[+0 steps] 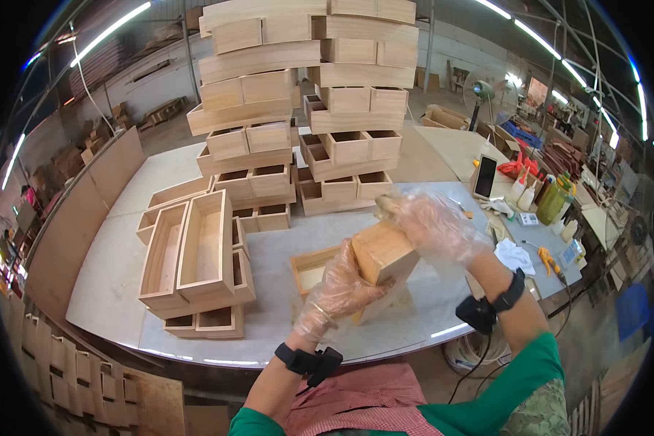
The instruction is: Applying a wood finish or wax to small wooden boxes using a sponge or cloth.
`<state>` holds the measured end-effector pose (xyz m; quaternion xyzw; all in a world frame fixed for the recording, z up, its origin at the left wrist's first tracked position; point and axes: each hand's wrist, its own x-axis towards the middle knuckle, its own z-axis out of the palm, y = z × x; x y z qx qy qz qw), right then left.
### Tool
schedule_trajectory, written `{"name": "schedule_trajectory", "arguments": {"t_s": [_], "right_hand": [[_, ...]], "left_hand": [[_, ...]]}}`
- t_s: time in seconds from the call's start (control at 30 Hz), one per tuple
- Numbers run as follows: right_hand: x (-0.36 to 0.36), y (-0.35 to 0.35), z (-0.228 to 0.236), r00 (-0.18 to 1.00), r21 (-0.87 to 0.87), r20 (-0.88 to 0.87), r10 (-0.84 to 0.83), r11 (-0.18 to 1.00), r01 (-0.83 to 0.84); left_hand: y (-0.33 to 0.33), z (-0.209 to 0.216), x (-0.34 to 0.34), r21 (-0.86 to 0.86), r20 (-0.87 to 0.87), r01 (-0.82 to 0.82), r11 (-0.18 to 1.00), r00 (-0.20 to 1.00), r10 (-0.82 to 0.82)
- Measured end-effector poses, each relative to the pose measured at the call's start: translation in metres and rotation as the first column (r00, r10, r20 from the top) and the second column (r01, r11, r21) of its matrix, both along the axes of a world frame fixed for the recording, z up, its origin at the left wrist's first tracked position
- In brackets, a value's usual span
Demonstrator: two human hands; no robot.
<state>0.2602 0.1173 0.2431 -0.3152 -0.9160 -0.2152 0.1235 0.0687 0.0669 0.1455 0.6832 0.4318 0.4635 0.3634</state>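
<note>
My left hand [339,288], in a clear plastic glove, is wrapped round the near side of a wooden box [384,251]. That box is tilted up above the table, its closed face toward me. In a similar glove, my right hand [436,221] is at the box's upper far edge, fingers closed on a tan, rag-like wad [389,206]. The wad is slightly blurred. Behind my left hand an open wooden box [303,270] rests on the table, partly hidden.
Tall stacks of wooden boxes [260,86] [363,99] rise at the back of the pale table [116,291]. More open boxes [205,240] are piled at the left. On the right are a phone [485,176], bottles [556,198], a white cloth [514,256] and a yellow corded tool [549,261].
</note>
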Motion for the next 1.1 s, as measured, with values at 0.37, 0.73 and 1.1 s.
{"name": "schedule_trajectory", "arguments": {"t_s": [0.37,0.73,1.1], "right_hand": [[0.000,-0.005,0.007,0.987,-0.186,-0.129,0.091,0.976,-0.114],[0.007,-0.032,-0.058,0.942,0.460,-0.124,0.314,0.859,-0.226],[0.009,-0.053,-0.049,0.863,-0.031,-0.418,0.284,0.945,-0.326]], "left_hand": [[-0.002,0.001,-0.003,0.001,0.020,0.003,1.000,1.000,-0.003],[0.007,-0.016,-0.010,-0.075,-0.050,0.095,0.993,0.994,-0.098],[0.008,-0.015,-0.005,0.153,0.001,0.000,0.988,1.000,0.000]]}}
